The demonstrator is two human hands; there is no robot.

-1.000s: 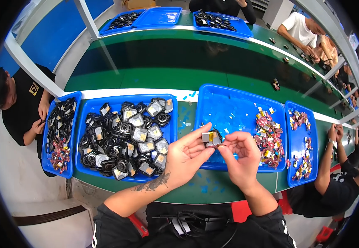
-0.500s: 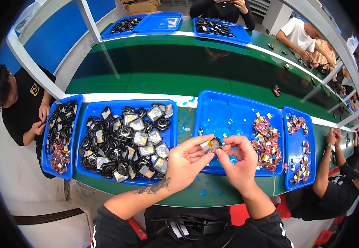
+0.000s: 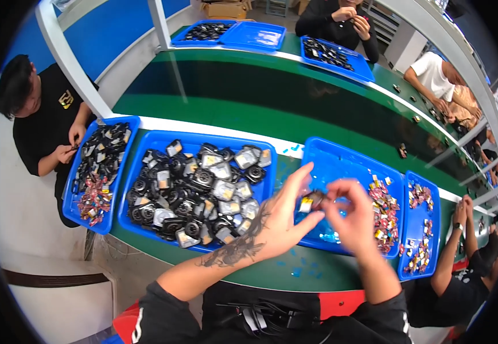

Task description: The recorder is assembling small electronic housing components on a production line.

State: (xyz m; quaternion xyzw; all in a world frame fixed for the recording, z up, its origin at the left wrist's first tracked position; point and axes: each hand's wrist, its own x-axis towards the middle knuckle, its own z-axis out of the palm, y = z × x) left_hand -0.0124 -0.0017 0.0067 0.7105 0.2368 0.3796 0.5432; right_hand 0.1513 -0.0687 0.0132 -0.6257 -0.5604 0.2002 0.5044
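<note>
Head view: your left hand has that small dark part with the yellow patch pinched between thumb and fingers, above the left side of the blue tray. Your right hand is right up at it, too blurry to tell if it's actually gripping. Imo a hard tug could tear something, or a loose pinch drop it.

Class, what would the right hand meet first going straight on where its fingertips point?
The right hand would probably meet the small dark component with a yellow patch, held by the left hand; depth is unclear.
</note>
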